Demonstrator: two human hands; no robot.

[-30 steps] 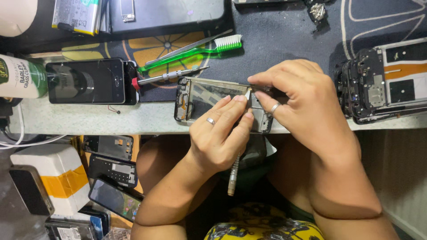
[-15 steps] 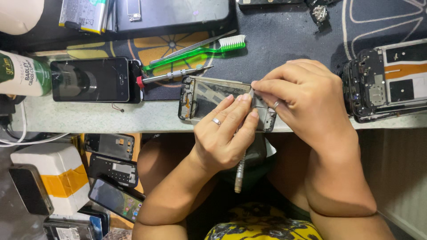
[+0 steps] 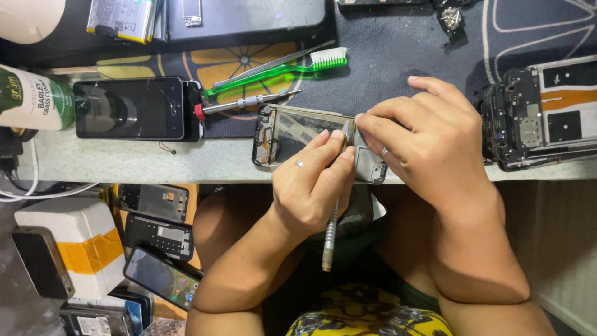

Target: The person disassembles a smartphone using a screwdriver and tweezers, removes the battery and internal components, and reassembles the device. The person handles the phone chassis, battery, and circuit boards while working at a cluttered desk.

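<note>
Phone frame (image 3: 292,134), stripped and open-faced, lay at the near edge of the workbench (image 3: 124,165), straddling the dark patterned mat (image 3: 398,56) and the pale bench lip. The left hand (image 3: 311,186) was curled nearly shut around a slim metal screwdriver (image 3: 329,239), fingers pinching its shaft, the tip set against the frame's right end while the ridged handle hung down past the bench edge toward six o'clock. A ring showed on one finger. The right hand (image 3: 429,146), at three o'clock of the frame, was loosely cupped, its fingertips pressing the frame's right end and covering that corner; it also wore a ring.

At twelve o'clock of the frame lay a green toothbrush (image 3: 273,68) with white bristles, a pair of steel tweezers (image 3: 273,62) just beside it, and a second screwdriver with a red collar (image 3: 245,102) touching the frame's upper left corner. At nine o'clock rested a black phone (image 3: 130,109), glossy screen up, and beyond it a white and green bottle (image 3: 31,99) on its side. At three o'clock, past the right hand, sat a dismantled phone (image 3: 541,112) with bare circuitry and an orange strip. Below the bench, toward eight o'clock, several more phones (image 3: 158,239) and a white box with yellow tape (image 3: 71,246) were stacked.
</note>
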